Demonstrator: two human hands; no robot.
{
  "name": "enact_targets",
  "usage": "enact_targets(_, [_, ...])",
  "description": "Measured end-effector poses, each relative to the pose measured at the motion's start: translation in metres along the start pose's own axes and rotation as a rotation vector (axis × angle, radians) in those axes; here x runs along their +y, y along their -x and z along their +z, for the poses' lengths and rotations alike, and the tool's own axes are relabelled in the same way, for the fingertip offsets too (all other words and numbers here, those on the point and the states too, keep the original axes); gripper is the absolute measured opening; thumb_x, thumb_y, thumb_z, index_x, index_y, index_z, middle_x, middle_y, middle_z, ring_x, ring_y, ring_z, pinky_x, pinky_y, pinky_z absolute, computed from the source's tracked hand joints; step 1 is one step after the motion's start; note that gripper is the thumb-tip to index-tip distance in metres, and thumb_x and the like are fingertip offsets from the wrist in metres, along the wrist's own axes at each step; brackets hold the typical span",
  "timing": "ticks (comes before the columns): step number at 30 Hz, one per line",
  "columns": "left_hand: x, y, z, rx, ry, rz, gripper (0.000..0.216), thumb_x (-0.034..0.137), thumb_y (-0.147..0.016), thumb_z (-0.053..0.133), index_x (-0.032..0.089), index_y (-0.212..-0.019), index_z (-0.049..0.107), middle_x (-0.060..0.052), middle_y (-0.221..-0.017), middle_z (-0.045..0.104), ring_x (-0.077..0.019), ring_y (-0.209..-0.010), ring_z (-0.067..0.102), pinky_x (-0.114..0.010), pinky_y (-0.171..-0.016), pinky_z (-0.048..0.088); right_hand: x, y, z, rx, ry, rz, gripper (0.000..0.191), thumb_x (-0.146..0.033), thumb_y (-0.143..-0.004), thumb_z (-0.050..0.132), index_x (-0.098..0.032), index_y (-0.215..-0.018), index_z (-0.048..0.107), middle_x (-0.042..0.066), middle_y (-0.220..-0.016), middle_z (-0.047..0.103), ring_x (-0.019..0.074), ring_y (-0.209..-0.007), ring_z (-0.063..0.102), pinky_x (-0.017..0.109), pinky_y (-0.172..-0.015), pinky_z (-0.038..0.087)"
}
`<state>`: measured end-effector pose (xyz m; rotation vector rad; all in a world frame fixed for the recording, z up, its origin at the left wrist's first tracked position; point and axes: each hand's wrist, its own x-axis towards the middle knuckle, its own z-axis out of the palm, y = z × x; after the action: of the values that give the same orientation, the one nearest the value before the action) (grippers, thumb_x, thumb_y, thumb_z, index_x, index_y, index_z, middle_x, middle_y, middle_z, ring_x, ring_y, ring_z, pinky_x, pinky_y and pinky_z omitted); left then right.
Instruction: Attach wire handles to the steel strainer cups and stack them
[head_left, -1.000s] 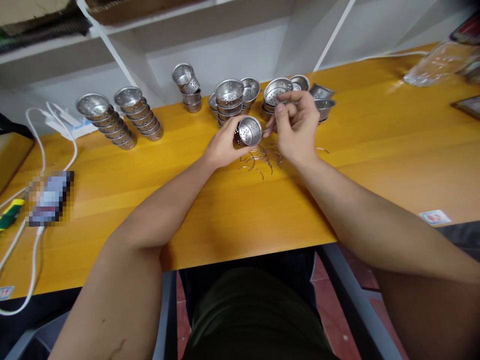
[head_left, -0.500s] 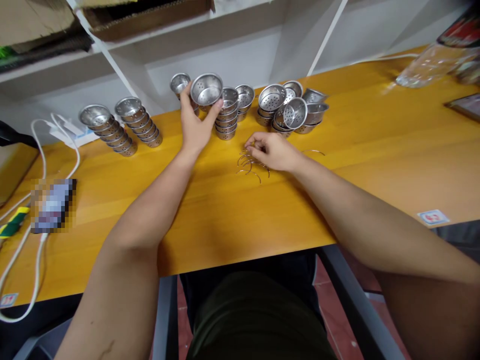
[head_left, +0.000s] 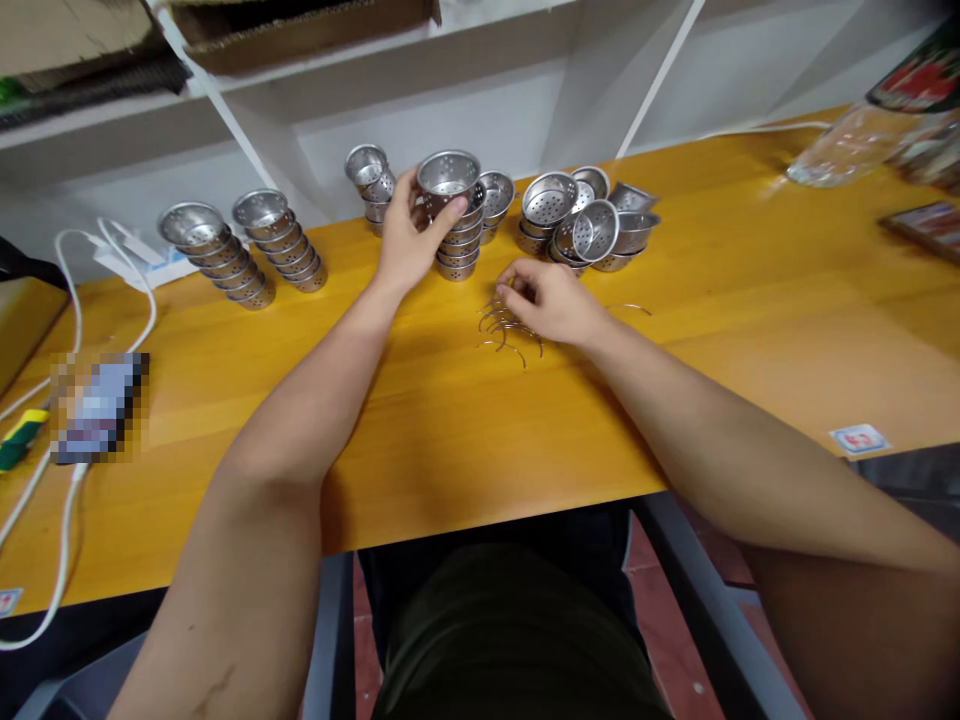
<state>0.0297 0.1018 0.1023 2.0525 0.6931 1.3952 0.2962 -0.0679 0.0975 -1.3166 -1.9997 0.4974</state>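
Observation:
My left hand [head_left: 409, 240] grips a perforated steel cup [head_left: 448, 178] and holds it on top of a stack of like cups [head_left: 457, 250] at the back of the yellow wooden table [head_left: 450, 420]. My right hand [head_left: 546, 298] rests with curled fingers on a small heap of thin wire hooks [head_left: 510, 330]; the fingertips pinch at the wires, and what they hold is too small to name. A loose cluster of cups [head_left: 589, 225] lies just behind my right hand.
Two leaning cup stacks [head_left: 240, 245] and a short stack [head_left: 371, 175] stand at the back left. White cables [head_left: 75, 300] and a blurred object [head_left: 94, 405] lie at the left. A clear bag [head_left: 847, 145] sits far right. White shelving [head_left: 487, 90] rises behind.
A second ago both hands held one cup over the wires. My left hand carried it back onto the middle stack. My right hand dropped onto the wire heap.

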Motion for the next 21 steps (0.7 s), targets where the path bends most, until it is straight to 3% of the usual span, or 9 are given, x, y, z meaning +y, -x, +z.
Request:
enact_targets(6, [0.0,0.007,0.012,-0.014,-0.035,0.056,0.102,0.108,-0.106,0.08,0.039,-0.18,0.069,-0.015,-0.168,0.086,-0.036,-0.157,0.086,-0.056,-0.14,0.07,0.016,-0.002,0.012,0.162,-0.112,-0.088,0.048,-0.072,-0.121,0.074,-0.027,-0.135,0.082,0.012,-0.108,0.085,0.0333,-0.089,0.078,0.058,-0.091,0.072])
enact_targets(10, [-0.005,0.011,0.016,-0.023,-0.087,0.07,0.096,0.107,-0.107,0.081,0.034,-0.169,0.078,-0.016,-0.166,0.086,-0.0375,-0.159,0.084,-0.057,-0.145,0.066,0.03,-0.005,0.014,0.298,-0.09,-0.19,0.074,-0.092,-0.122,0.066,-0.032,-0.162,0.079,0.018,-0.147,0.084,0.0391,-0.112,0.085,0.065,-0.099,0.079])
enact_targets(13, [-0.009,0.013,0.016,-0.048,-0.119,0.07,0.096,0.106,-0.108,0.081,0.03,-0.167,0.08,-0.016,-0.166,0.085,-0.0386,-0.163,0.082,-0.059,-0.15,0.061,0.036,-0.007,0.014,0.315,-0.112,-0.279,0.088,-0.096,-0.122,0.062,-0.037,-0.188,0.064,0.02,-0.175,0.073,0.0462,-0.139,0.083,0.072,-0.111,0.079])
enact_targets(17, [-0.005,0.016,0.02,-0.072,-0.103,0.059,0.105,0.107,-0.109,0.079,0.03,-0.181,0.071,-0.018,-0.168,0.085,-0.0397,-0.165,0.082,-0.06,-0.153,0.057,0.034,-0.007,0.014,0.242,-0.139,-0.314,0.103,-0.096,-0.119,0.068,-0.043,-0.204,0.047,0.017,-0.193,0.063,0.0525,-0.162,0.074,0.08,-0.127,0.075])
enact_targets(21, [0.007,0.019,0.023,-0.073,-0.078,0.068,0.115,0.103,-0.114,0.076,0.035,-0.202,0.048,-0.018,-0.172,0.083,-0.0392,-0.172,0.079,-0.058,-0.155,0.057,0.03,-0.007,0.014,0.233,-0.159,-0.336,0.108,-0.095,-0.119,0.067,-0.042,-0.209,0.039,0.016,-0.2,0.059,0.0523,-0.167,0.073,0.08,-0.132,0.073])
